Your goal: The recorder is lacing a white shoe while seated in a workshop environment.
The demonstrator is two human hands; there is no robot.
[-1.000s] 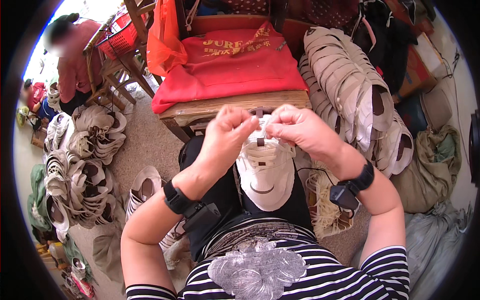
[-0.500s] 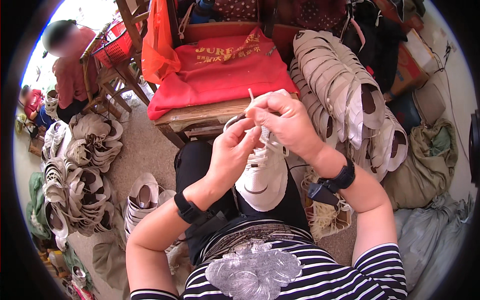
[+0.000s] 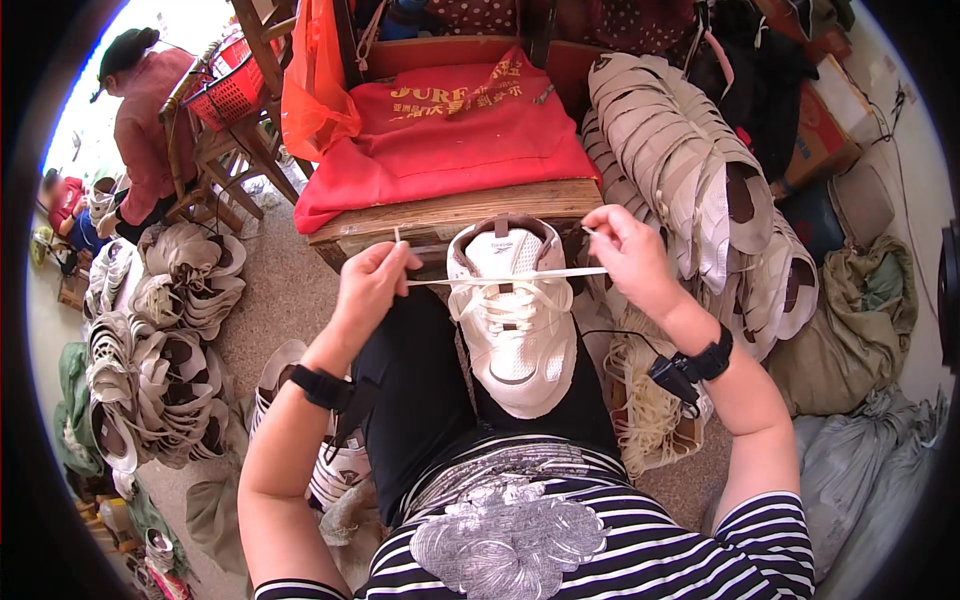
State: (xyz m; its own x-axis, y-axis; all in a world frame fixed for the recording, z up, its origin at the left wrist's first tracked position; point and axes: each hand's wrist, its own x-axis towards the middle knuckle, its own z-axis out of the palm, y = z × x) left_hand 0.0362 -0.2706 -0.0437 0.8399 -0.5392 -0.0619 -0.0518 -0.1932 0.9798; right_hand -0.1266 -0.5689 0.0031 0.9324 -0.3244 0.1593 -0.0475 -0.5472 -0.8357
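A white and beige sneaker upper with a dark collar rests between my thighs, its toe toward me. Cream laces criss-cross its front. The two lace ends run straight out to either side over the tongue, pulled taut as one shoelace. Left of the shoe, my left hand pinches one end, and a short tip sticks up above the fingers. My right hand is closed on the other end, to the right of the shoe, with a tip showing by the fingertips.
A wooden bench with a red cloth stands ahead. Nested shoe uppers lie at the right, more uppers at the left. A box of loose laces sits by my right leg. Two people sit at the far left.
My hands were close together above the shoe's collar, fingering a lace end. They have spread apart to both sides, and the lace is now stretched straight across.
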